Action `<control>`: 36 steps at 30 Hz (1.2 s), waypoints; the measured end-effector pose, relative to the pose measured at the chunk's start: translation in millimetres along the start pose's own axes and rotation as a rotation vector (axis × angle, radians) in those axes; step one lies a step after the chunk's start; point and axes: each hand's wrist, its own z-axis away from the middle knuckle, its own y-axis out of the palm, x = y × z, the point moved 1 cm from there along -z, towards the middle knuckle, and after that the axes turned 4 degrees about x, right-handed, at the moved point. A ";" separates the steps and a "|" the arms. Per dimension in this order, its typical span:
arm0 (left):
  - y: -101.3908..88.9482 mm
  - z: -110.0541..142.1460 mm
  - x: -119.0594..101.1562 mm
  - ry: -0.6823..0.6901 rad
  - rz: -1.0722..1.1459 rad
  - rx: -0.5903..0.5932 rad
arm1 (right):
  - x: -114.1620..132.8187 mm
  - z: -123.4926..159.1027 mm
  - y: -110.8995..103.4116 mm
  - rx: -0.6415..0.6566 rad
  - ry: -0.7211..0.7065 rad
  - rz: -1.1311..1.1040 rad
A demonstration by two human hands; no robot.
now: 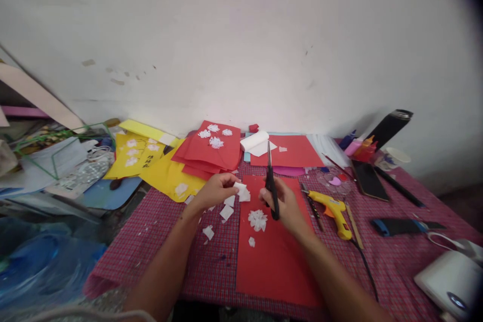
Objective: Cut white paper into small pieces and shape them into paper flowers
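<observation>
My left hand (219,190) pinches a small piece of white paper (242,192) at the left edge of a red sheet (279,271). In my right hand (284,205) are black-handled scissors (270,183), their blades pointing up and away from me. The scissors are apart from the white piece. A white paper flower (257,220) lies on the red sheet below both hands, with a small white scrap (251,242) under it. Several loose white paper squares (227,213) are scattered on the checked cloth beside my left hand.
Behind are red sheets with white flowers (216,142) and a white paper roll (254,140). Yellow sheets (166,176) lie at left. A yellow glue gun (332,210) with its cord, a phone (370,180), paint bottles (365,148) and a black flask (390,128) occupy the right.
</observation>
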 end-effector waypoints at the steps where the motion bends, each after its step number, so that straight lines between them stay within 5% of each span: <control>1: 0.7 0.0 -0.2 -0.009 0.073 -0.002 | -0.4 0.1 0.2 0.020 0.004 0.002; 10: 9.0 -1.1 -14.1 -0.087 0.654 -0.160 | 18.0 8.4 6.6 0.310 0.088 0.015; 22: 0.5 -9.3 -1.1 -0.093 0.936 -0.242 | 11.2 15.7 3.3 0.691 0.082 -0.248; 36: -0.6 -10.4 1.1 -0.044 0.892 -0.360 | 9.6 14.6 6.3 0.664 0.140 -0.165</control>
